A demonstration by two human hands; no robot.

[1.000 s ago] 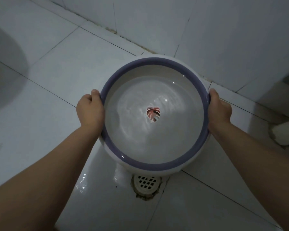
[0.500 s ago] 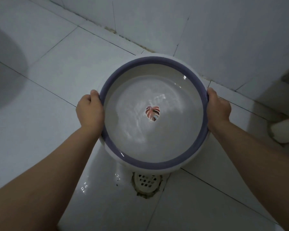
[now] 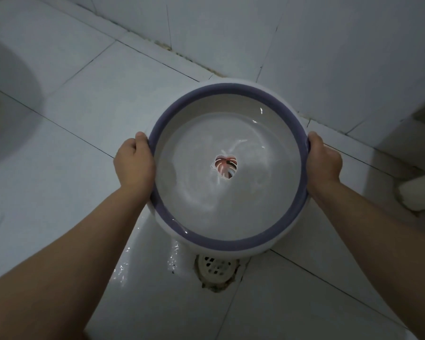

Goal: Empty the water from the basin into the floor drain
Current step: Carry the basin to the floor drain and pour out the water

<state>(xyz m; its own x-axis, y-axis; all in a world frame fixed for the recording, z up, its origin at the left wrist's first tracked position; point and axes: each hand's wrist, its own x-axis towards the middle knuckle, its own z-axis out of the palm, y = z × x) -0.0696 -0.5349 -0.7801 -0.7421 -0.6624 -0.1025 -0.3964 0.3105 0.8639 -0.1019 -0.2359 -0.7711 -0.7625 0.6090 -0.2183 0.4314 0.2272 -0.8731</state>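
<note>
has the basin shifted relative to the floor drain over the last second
No. The basin still covers the top edge of the floor drain, held level.

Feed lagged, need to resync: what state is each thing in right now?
Basin: held above the floor, holding rippling water.
Left hand: gripping the basin's left rim.
Right hand: gripping the right rim.
Drain: grate uncovered, partly hidden under the basin's near edge.
Floor: wet beside the drain.

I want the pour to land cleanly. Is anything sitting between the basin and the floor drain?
Nothing visible does. The basin, gripped by the left hand and right hand, hangs just beyond the floor drain, with only wet tile around the grate.
</note>
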